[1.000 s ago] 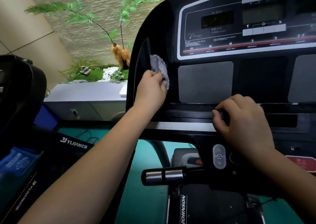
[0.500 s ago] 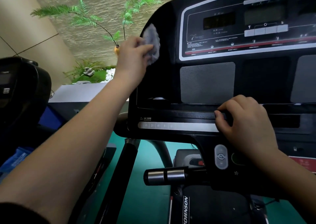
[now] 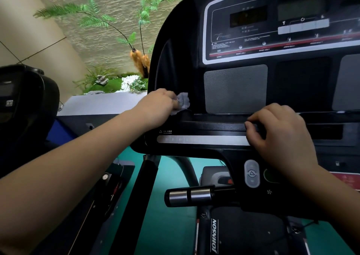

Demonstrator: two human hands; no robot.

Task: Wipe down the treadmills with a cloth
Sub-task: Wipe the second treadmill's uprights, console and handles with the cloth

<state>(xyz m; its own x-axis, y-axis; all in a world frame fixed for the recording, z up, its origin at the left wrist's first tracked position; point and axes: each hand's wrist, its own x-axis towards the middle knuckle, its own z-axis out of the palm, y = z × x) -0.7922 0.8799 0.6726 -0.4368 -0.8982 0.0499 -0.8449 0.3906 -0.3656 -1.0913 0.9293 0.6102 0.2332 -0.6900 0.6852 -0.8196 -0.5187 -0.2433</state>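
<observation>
— Where is the cloth?
— The small grey cloth [image 3: 183,102] is bunched in the left hand [image 3: 159,103]. The fingers close round it and press it against the black treadmill console [image 3: 181,40], low on its left side, just left of the grey speaker grille [image 3: 235,88].
— And the other hand?
— The right hand [image 3: 282,132] sits further right, with its fingers curled over the black ledge [image 3: 214,126] that runs under the grille. It is clamped onto that ledge.
— What lies below it?
— A silver key strip [image 3: 194,140] runs just beneath the ledge, its right end covered by the right hand. Nearer and lower are a grey incline rocker [image 3: 251,173] and a handlebar [image 3: 190,195] with two metal sensor bands, pointing left.
— Anything beyond the machine?
— On the far left, green ferns [image 3: 93,15] stand against a rough pale wall. At the left edge is a neighbouring black machine [image 3: 25,103]. The floor [image 3: 169,206] underneath is teal.
</observation>
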